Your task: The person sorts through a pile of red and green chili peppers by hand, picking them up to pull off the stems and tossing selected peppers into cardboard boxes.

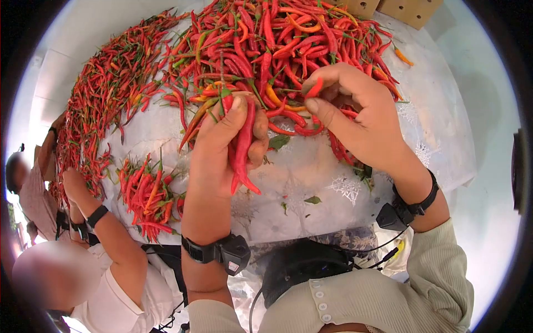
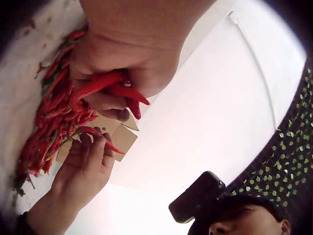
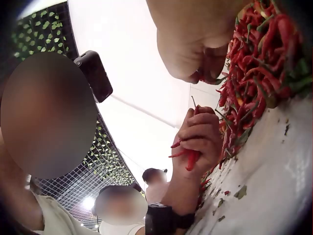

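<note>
My left hand point(image 1: 222, 133) grips several red chili peppers point(image 1: 243, 139), their tips hanging below the palm and green stems showing at the top. To its right, my right hand point(image 1: 361, 116) pinches one red pepper point(image 1: 315, 89) between thumb and index finger, at the front edge of a large pile of peppers point(image 1: 288, 33). In the left wrist view that pinched pepper point(image 2: 113, 147) points away from the pile, with my right hand point(image 2: 85, 171) around it. The right wrist view shows my left hand point(image 3: 198, 137) closed around its bunch.
A second long heap of peppers point(image 1: 111, 77) lies at the left, with a small pile point(image 1: 147, 191) nearer. Cardboard boxes point(image 1: 408, 11) stand at the back. Loose leaves point(image 1: 312, 200) lie on the white cloth point(image 1: 333, 216). Another person point(image 1: 111, 266) sits at the left, one hand by the heap.
</note>
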